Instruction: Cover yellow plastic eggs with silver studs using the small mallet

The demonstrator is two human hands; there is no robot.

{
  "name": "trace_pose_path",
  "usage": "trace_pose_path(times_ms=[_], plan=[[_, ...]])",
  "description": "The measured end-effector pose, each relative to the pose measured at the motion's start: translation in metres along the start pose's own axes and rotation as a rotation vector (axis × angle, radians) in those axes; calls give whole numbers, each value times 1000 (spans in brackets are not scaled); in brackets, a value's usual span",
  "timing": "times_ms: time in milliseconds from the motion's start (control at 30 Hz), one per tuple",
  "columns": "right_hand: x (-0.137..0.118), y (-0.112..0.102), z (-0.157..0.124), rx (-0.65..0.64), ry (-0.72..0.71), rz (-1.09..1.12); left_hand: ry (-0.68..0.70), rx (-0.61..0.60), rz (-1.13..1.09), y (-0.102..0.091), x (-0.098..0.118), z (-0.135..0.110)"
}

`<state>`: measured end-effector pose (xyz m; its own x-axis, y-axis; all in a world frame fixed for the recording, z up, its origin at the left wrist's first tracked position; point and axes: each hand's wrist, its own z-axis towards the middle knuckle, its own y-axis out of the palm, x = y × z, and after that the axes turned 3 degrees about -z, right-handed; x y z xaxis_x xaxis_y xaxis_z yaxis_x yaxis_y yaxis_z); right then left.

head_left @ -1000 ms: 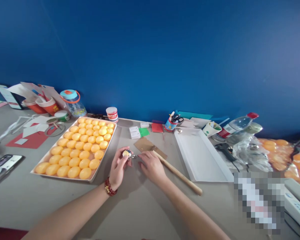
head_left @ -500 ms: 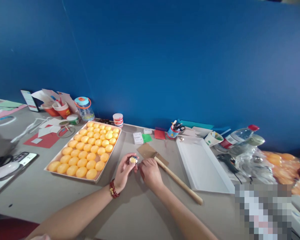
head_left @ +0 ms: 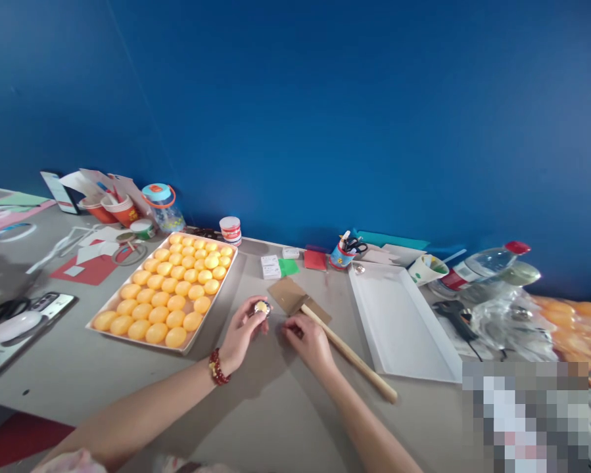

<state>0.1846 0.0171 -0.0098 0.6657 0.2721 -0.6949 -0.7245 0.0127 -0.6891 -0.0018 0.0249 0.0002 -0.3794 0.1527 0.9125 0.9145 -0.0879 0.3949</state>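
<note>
My left hand [head_left: 240,335], with a red bead bracelet at the wrist, grips a small round shiny metal piece [head_left: 261,307] that has a pale yellow middle. Its kind is unclear. To the right, apart from it, my right hand [head_left: 309,336] is low over the table, fingers curled and thumb drawn in. Anything between those fingertips is hidden. Just beyond the right hand lies a wooden stick [head_left: 354,358], its far end over a brown cardboard piece [head_left: 286,294]. Left of my left hand is a shallow box [head_left: 190,343] filled with rows of orange balls [head_left: 158,313].
A white tray [head_left: 413,335] lies on the right, with a glue gun [head_left: 453,318], a plastic bottle [head_left: 487,263] and bagged orange balls [head_left: 566,328] beyond. Small white boxes [head_left: 270,267] and a pen cup [head_left: 342,256] line the back. A phone [head_left: 53,305] lies left.
My right hand has drawn away from the metal piece, slightly right and down, widening the gap between the hands. My left hand still holds the piece, moved slightly up. The view has shifted a little.
</note>
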Motion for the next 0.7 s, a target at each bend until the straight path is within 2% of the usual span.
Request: trace_pose_path(times_ms=[167,300,367,500,700], plan=[[5,-11,-5,-1,113,218,-140,-124,83,14,13,-15],[-2,-13,-14,11,261,517,-116,-196,131,22,19,-32],[-6,-12,-17,40,342,643,-121,-194,112,23,16,-36],[-8,-12,-19,55,389,669,-121,-183,83,21,5,-38],[-6,-10,-21,28,402,592,-115,-235,112,15,-3,-41]])
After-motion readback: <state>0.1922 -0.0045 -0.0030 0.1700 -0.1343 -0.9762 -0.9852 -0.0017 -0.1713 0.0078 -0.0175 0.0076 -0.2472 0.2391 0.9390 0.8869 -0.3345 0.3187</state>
